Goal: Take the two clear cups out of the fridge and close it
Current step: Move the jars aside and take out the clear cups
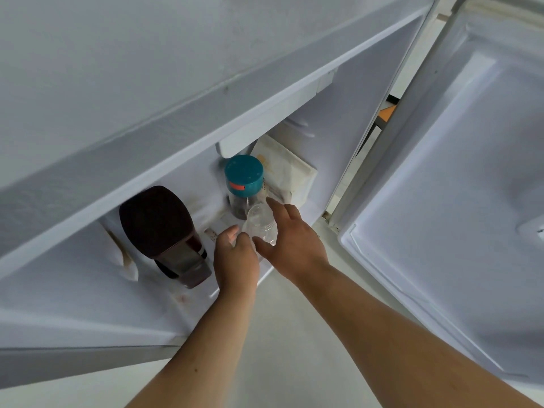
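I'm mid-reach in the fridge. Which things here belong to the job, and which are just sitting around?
For the job:
clear cup, gripped between left hand and right hand
fridge door, open
I cannot make out a second cup.

Just lying about:
dark brown container
teal-lidded jar
white paper bag

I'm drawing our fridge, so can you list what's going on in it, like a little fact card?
fridge door: open, on the right
clear cup: near shelf front, between both hands
right hand: thumb and fingers round the cup
left hand: curled beside cup, grip unclear
cups seen: only one clearly
also inside: dark jug, teal-lidded jar, white bag
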{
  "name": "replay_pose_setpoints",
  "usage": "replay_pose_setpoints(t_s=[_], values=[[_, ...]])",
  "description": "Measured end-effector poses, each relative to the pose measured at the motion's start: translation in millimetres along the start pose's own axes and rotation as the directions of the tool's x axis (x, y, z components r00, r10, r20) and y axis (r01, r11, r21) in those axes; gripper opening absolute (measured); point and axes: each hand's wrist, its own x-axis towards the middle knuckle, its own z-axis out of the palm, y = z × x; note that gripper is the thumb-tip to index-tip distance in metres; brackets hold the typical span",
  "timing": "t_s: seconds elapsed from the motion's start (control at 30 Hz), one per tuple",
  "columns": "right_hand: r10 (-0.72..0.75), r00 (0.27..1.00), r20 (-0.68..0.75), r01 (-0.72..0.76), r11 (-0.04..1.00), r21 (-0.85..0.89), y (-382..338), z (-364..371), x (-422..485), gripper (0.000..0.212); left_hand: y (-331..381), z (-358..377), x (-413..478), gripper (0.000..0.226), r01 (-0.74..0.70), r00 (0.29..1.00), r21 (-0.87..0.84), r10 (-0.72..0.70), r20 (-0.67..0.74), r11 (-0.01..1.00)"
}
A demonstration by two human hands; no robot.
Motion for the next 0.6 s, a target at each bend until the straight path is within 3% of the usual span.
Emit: replay_pose_setpoints(t_s=[0.4, 0.5, 0.6], values=[[-0.108, 0.969, -0.223, 0.131, 0.987, 0.092, -15, -45, -21, 0.045, 20, -17, -37, 0.028, -0.231, 0.971, 0.049, 0.227, 0.08, 0.972], [-0.122, 0.97, -0.212, 0.16, 0.971, 0.177, -43, -61, -19, 0.038, 19, -27, -52, 0.022, -0.22, 0.975, 0.006, 0.219, 0.043, 0.975], [-0.215, 0.964, -0.154, 0.25, 0.93, 0.269, -84, -76, -15, 0.042, 17, -37, -67, 0.017, -0.258, 0.964, -0.068, 0.253, -0.08, 0.964]])
